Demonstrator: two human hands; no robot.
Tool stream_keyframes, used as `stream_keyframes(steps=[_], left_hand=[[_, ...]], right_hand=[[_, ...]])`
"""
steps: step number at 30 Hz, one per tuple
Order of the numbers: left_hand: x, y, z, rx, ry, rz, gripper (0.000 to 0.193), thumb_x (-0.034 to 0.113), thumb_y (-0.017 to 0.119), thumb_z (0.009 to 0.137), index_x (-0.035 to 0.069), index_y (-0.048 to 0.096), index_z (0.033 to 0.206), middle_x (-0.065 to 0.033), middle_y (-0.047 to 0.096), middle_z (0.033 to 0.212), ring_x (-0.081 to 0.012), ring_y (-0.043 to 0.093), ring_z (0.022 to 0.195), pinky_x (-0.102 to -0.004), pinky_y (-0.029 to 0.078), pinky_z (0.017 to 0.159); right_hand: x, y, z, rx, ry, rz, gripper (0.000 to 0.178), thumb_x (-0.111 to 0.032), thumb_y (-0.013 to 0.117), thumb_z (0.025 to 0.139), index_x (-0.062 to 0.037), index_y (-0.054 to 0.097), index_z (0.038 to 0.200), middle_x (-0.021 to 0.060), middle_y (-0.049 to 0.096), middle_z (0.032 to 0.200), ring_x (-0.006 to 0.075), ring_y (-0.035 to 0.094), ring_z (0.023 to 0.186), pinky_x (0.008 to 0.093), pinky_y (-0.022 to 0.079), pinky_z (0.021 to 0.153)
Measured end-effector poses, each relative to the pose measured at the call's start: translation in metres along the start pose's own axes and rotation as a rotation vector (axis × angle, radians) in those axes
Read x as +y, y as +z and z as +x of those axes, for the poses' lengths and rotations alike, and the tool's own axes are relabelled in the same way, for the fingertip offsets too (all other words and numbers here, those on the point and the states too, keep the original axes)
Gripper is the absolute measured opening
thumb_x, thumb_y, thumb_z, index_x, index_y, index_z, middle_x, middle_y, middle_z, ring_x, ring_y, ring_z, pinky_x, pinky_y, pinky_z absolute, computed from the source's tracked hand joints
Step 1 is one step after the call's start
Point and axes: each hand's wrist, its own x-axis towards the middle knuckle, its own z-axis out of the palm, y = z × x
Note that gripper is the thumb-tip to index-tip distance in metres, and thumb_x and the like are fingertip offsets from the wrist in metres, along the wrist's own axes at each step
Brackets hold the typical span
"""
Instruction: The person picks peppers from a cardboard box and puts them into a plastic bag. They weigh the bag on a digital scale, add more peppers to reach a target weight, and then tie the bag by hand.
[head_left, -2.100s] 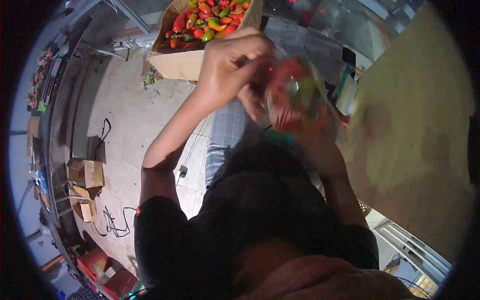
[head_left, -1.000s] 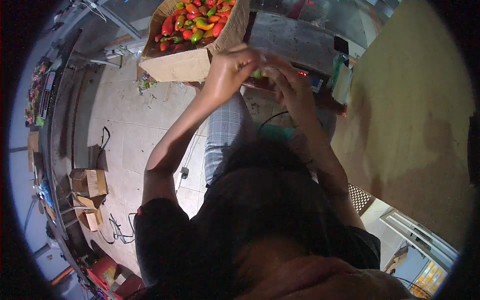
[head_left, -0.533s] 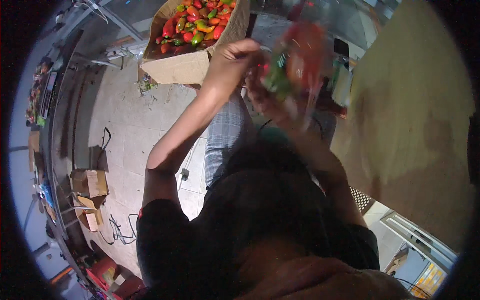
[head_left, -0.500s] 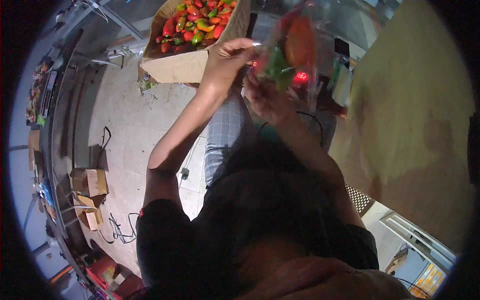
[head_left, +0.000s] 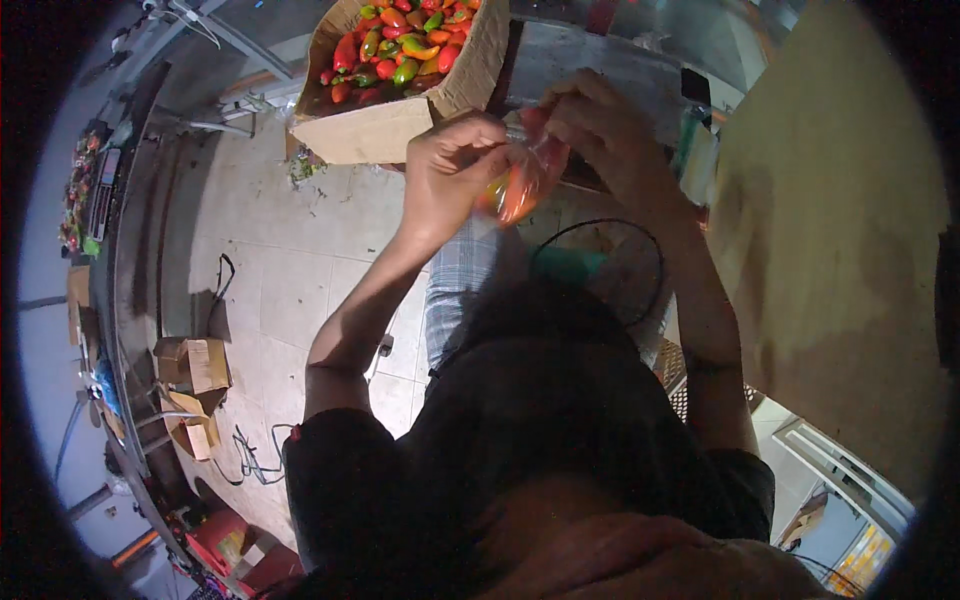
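Between my hands hangs a clear plastic bag of peppers (head_left: pixel 520 190), with red, orange and yellow showing through the shiny film. My left hand (head_left: pixel 452 165) pinches the bag's upper left side between thumb and fingers. On the other side my right hand (head_left: pixel 598 125) has its fingers closed around the bag's upper part, in shadow. Just beyond my left hand stands an open cardboard box (head_left: pixel 365 137) filled with red, orange, yellow and green peppers (head_left: pixel 405 45).
A dark flat-topped surface (head_left: pixel 570 60) lies behind my hands. To the right rises a large tan board (head_left: pixel 830 260). Torn cardboard boxes (head_left: pixel 192 375) and a dark cable (head_left: pixel 250 460) lie on the tiled floor at left. A black hoop-like cord (head_left: pixel 655 250) curves beside my leg.
The bag of peppers has come down and nearer to me, and its peppers now hang lower. My right hand has moved up to the bag's upper part. The red lit digits no longer show.
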Motion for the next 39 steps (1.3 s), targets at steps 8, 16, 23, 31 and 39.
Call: stream_keyframes(steps=[8, 16, 23, 31, 39], left_hand=[[0.056, -0.002, 0.037, -0.114, 0.165, 0.192, 0.005, -0.003, 0.064, 0.074, -0.001, 0.061, 0.077, -0.0019, 0.058, 0.071, -0.0071, 0.054, 0.066, -0.0214, 0.041, 0.058], [-0.026, 0.035, 0.025, 0.34, -0.118, -0.186, 0.004, -0.001, 0.06, 0.081, -0.001, 0.06, 0.085, -0.0022, 0.058, 0.066, -0.0045, 0.051, 0.046, -0.017, 0.037, 0.037], [-0.019, 0.047, 0.012, 0.336, 0.173, 0.214, 0.004, -0.003, 0.061, 0.077, 0.0, 0.058, 0.079, -0.0042, 0.056, 0.072, -0.0098, 0.055, 0.058, -0.0213, 0.043, 0.049], [-0.014, 0.041, 0.018, 0.303, 0.212, 0.239, 0.009, -0.003, 0.062, 0.074, 0.002, 0.057, 0.079, -0.0044, 0.051, 0.07, -0.0106, 0.05, 0.064, -0.0235, 0.042, 0.058], [-0.001, 0.062, 0.021, 0.403, 0.15, 0.035, 0.012, -0.002, 0.059, 0.077, -0.001, 0.057, 0.089, -0.0014, 0.05, 0.077, -0.0067, 0.046, 0.067, -0.0195, 0.038, 0.056]], right_hand=[[0.012, 0.01, 0.01, 0.002, 0.232, 0.869, 0.02, -0.024, 0.053, 0.088, -0.0047, 0.053, 0.096, 0.0073, 0.055, 0.082, 0.0191, 0.058, 0.073, 0.0267, 0.049, 0.06], [0.032, 0.109, -0.032, 0.172, 0.62, 1.863, 0.018, -0.026, 0.051, 0.09, -0.0089, 0.051, 0.087, 0.0033, 0.055, 0.073, 0.0106, 0.054, 0.055, 0.021, 0.042, 0.038], [0.001, 0.06, -0.037, 0.368, 0.488, 0.306, 0.013, -0.02, 0.061, 0.082, -0.0071, 0.056, 0.082, 0.0054, 0.056, 0.073, 0.0191, 0.057, 0.062, 0.0312, 0.045, 0.052], [-0.002, 0.04, -0.006, 0.55, 0.064, -0.447, 0.008, -0.01, 0.06, 0.078, -0.0041, 0.06, 0.083, 0.0094, 0.057, 0.083, 0.03, 0.054, 0.081, 0.0409, 0.041, 0.073], [-0.001, 0.044, -0.002, 0.645, 0.131, -0.091, 0.012, -0.012, 0.062, 0.079, -0.0033, 0.057, 0.086, 0.0107, 0.057, 0.08, 0.0275, 0.056, 0.072, 0.0353, 0.043, 0.067]])
